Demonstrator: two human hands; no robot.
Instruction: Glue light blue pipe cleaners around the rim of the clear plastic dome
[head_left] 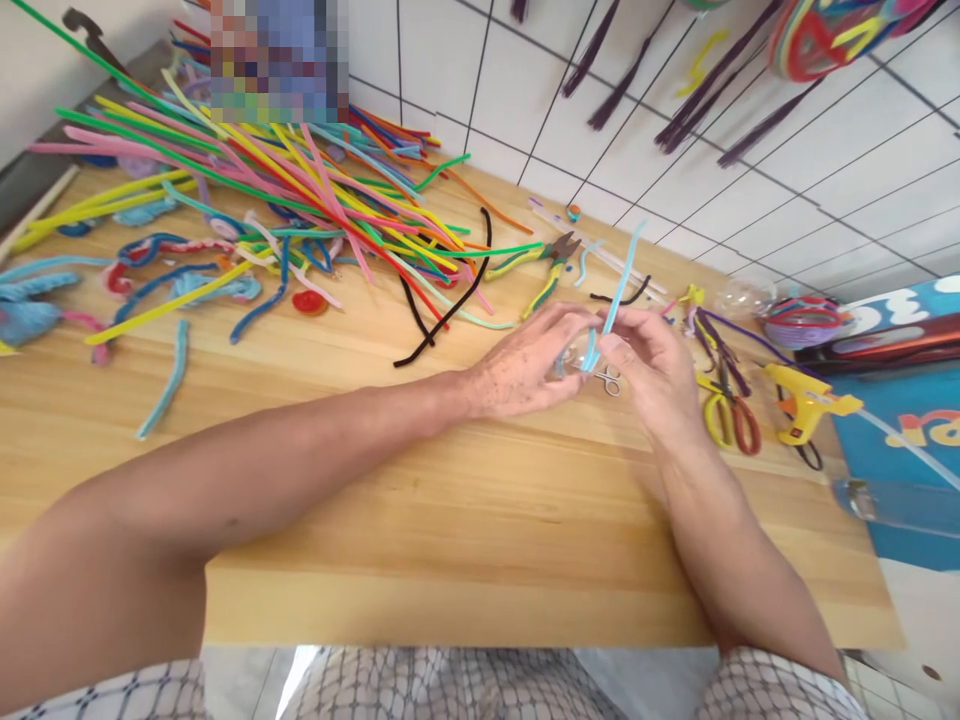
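Over the middle right of the table, my two hands meet around a light blue pipe cleaner (624, 275), which is bent, with one long end pointing up and away. My right hand (660, 370) pinches it between thumb and fingers. My left hand (529, 362) curls around a small clear, shiny object (573, 354) beside the pipe cleaner's lower end; the fingers hide most of it, and its kind cannot be made out. Just below the hands, small metal scissors (609, 381) show partly. Pliers with yellow-green handles (551, 270) lie behind my left hand.
A big heap of coloured pipe cleaners (300, 190) covers the back left. Black pipe cleaners (450, 315) and a light blue piece (163, 385) lie nearer. To the right are yellow-and-red scissors (731, 415), a yellow glue gun (806, 400) and a ball of coloured strands (802, 322). A white tiled wall (510, 90) stands behind.
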